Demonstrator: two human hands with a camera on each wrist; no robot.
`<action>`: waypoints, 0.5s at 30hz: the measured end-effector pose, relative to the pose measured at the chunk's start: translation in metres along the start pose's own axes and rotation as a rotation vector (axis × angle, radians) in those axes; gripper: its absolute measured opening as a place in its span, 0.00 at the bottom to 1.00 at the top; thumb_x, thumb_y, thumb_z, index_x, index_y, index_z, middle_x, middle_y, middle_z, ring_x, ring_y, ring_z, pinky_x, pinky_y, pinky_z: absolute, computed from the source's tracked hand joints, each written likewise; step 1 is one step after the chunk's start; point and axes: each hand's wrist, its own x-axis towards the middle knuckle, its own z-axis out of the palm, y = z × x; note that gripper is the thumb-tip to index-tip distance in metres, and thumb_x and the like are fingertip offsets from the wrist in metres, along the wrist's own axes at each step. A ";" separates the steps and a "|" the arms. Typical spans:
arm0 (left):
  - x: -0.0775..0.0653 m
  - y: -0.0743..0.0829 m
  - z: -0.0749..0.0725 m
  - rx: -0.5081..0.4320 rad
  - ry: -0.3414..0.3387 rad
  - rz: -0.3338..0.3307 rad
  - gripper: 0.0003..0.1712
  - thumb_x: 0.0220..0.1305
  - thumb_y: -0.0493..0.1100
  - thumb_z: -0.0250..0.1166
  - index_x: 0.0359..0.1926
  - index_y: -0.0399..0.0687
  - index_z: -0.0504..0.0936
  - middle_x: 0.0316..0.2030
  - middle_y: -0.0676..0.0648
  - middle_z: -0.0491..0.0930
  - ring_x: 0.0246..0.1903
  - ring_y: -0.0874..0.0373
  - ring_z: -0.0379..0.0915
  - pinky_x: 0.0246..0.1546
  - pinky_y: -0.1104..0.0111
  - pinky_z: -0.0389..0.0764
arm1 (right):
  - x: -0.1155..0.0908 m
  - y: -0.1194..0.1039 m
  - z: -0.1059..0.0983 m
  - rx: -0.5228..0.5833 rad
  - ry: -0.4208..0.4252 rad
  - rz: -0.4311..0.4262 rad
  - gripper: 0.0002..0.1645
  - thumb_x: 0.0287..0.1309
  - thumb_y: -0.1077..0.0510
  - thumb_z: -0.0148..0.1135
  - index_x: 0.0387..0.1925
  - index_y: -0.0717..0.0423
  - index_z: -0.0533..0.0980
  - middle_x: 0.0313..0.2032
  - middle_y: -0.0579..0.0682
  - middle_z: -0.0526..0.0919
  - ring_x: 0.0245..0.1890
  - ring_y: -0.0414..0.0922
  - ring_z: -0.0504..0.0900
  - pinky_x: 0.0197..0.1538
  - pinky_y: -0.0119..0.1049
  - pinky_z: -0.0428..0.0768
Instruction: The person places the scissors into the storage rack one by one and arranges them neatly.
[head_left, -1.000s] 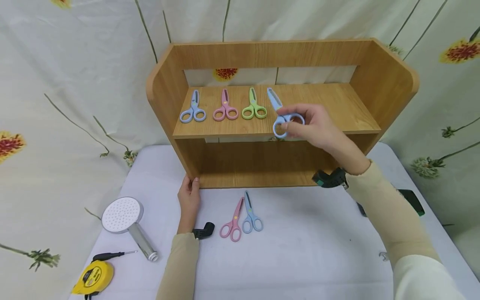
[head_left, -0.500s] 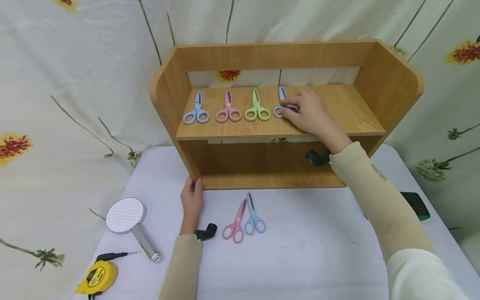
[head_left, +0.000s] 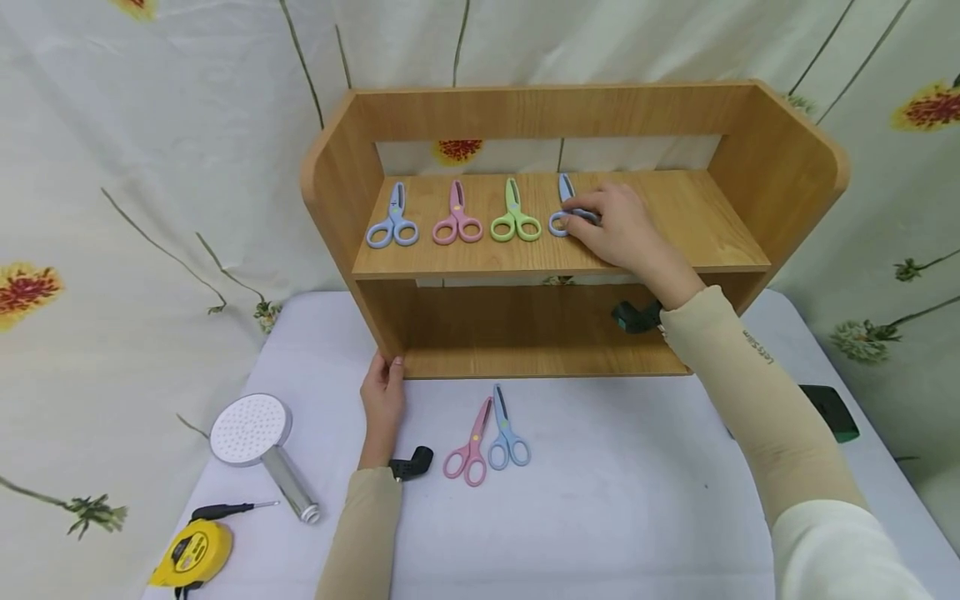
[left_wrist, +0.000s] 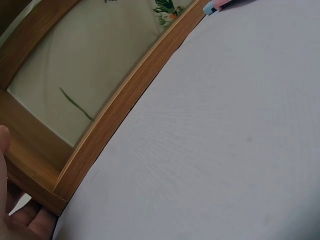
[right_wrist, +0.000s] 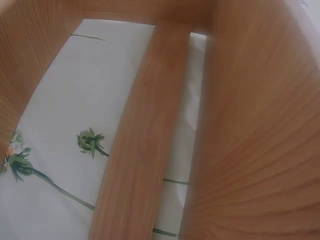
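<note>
On the upper board of a wooden shelf (head_left: pixel 480 258), my right hand (head_left: pixel 621 227) pinches a pair of blue scissors (head_left: pixel 566 188) by the handle loops. The blades point to the back, and my fingers cover part of the handles. To the left lie green scissors (head_left: pixel 515 222), pink scissors (head_left: pixel 457 223) and more blue scissors (head_left: pixel 393 227), in a row with blades to the back. My left hand (head_left: pixel 383 408) grips the shelf's lower left front corner; in the left wrist view, fingers (left_wrist: pixel 37 220) curl round the side panel. The right wrist view shows wood and cloth only.
Before the shelf, pink scissors (head_left: pixel 470 448) and light blue scissors (head_left: pixel 507 437) lie on the white tablecloth (head_left: pixel 600 500). Left are a shower head (head_left: pixel 251 429), a screwdriver (head_left: pixel 225 511) and a yellow tape measure (head_left: pixel 197 552). A dark flat object (head_left: pixel 828 411) lies far right.
My right hand has moved back with the blue scissors, from above the board's front edge onto the board beside the green scissors. It stays still over the last half second. The left hand keeps its grip.
</note>
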 end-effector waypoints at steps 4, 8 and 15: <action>-0.001 0.001 0.000 0.005 -0.004 -0.005 0.25 0.77 0.40 0.53 0.70 0.39 0.72 0.68 0.35 0.75 0.69 0.42 0.71 0.70 0.49 0.72 | -0.001 -0.001 0.000 0.018 0.035 -0.013 0.24 0.69 0.51 0.59 0.58 0.62 0.81 0.50 0.65 0.83 0.46 0.57 0.74 0.46 0.46 0.67; 0.000 0.001 0.000 -0.002 0.002 -0.005 0.24 0.77 0.40 0.54 0.70 0.39 0.72 0.67 0.35 0.75 0.68 0.43 0.71 0.70 0.50 0.73 | -0.003 0.000 0.001 0.062 0.124 -0.035 0.22 0.67 0.53 0.61 0.56 0.63 0.81 0.50 0.66 0.83 0.52 0.60 0.76 0.55 0.54 0.73; -0.001 0.001 0.000 -0.002 0.001 -0.006 0.24 0.77 0.40 0.54 0.70 0.40 0.72 0.67 0.36 0.75 0.68 0.43 0.71 0.70 0.50 0.73 | -0.032 -0.006 0.011 0.191 0.427 -0.236 0.12 0.60 0.62 0.66 0.42 0.68 0.85 0.39 0.65 0.85 0.43 0.60 0.78 0.47 0.42 0.72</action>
